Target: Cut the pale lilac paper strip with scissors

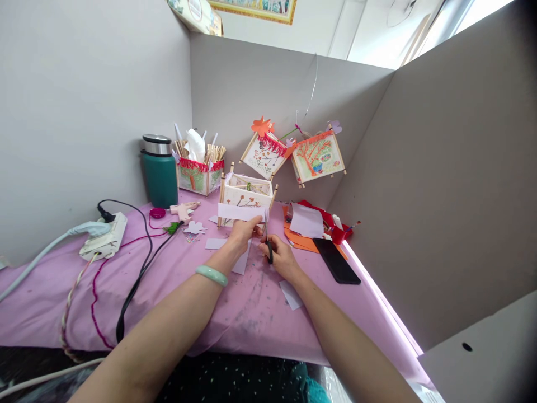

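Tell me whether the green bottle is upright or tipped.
Upright: the green bottle stands on its base, with its lid at the top.

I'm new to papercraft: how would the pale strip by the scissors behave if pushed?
The pale strip looks light, being thin paper. It seems fairly stiff lengthwise, since its free end stands straight beyond the left hand. A push would probably bend it: the sheet near the phone curves.

The paper strip [235,211] is pale lilac, scissor handles [269,253] black.

Flask [161,180], glue gun [181,211], power strip [104,240] on pink cloth [251,316]
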Motion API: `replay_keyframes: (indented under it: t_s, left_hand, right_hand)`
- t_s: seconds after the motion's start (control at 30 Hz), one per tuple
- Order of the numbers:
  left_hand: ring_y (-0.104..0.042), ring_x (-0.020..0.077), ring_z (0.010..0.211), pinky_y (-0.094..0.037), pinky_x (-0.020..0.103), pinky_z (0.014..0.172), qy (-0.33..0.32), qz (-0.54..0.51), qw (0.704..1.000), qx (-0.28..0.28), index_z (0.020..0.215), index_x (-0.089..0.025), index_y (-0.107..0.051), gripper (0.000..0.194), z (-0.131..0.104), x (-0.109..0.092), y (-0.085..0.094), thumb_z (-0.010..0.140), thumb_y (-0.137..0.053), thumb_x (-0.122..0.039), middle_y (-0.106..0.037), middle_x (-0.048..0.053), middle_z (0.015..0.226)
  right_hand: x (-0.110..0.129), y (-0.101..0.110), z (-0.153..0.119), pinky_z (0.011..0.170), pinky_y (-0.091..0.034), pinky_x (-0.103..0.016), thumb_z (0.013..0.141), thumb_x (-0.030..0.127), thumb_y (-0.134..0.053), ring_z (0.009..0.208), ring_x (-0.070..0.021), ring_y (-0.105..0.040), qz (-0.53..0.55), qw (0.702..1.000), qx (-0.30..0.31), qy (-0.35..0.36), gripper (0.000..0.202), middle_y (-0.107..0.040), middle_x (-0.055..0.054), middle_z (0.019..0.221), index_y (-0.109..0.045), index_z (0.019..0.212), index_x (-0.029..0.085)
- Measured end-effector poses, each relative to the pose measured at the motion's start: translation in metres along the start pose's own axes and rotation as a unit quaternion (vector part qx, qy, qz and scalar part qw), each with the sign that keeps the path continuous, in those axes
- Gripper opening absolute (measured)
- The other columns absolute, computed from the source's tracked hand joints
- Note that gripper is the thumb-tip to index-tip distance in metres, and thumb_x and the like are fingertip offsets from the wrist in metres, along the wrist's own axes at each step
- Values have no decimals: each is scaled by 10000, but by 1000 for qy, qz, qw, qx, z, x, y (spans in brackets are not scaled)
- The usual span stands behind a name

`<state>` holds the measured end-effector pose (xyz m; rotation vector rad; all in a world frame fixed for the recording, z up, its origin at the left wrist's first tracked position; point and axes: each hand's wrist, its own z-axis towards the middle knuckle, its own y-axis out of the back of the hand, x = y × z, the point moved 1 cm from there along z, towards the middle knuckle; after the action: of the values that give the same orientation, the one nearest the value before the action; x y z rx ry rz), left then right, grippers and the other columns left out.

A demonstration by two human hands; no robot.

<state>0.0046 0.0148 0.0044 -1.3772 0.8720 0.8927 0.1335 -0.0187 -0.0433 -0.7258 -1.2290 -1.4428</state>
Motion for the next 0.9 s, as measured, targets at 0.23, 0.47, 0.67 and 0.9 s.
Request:
replay_keyframes:
  t_s: [0.23,0.47,0.67,0.9]
  left_hand:
    - [-493,101,381,-403,228,453,-6,-10,1000,0,657,-113,-576,132,-2,-2,-2,655,-675,-200,-534,-9,449]
    - [-485,97,377,-406,230,453,-5,-7,1000,0,646,-107,-580,118,-2,-1,-2,666,-656,-196,-526,-8,441]
    - [-494,106,387,-423,245,462,-2,6,1000,8,637,-109,-585,137,-1,1,-2,654,-668,-216,-534,0,448]
    - [-479,103,383,-413,237,447,-4,9,1000,6,623,-118,-583,122,-2,1,-3,653,-664,-205,-526,-5,433]
  right_hand:
    - [3,1,0,537,-401,-243,787,446,-605,533,-125,-498,-30,999,-5,11,277,-554,40,594,-562,904,199]
    - [2,1,1,534,-393,-245,782,441,-609,534,-124,-488,-23,1000,-7,5,277,-549,41,598,-563,914,202]
    - [0,2,2,548,-423,-258,781,467,-604,551,-136,-522,-20,1000,-4,9,347,-573,26,628,-565,979,185]
    - [6,2,0,540,-419,-255,785,467,-591,539,-136,-516,-42,999,-11,6,323,-562,29,601,-573,949,189]
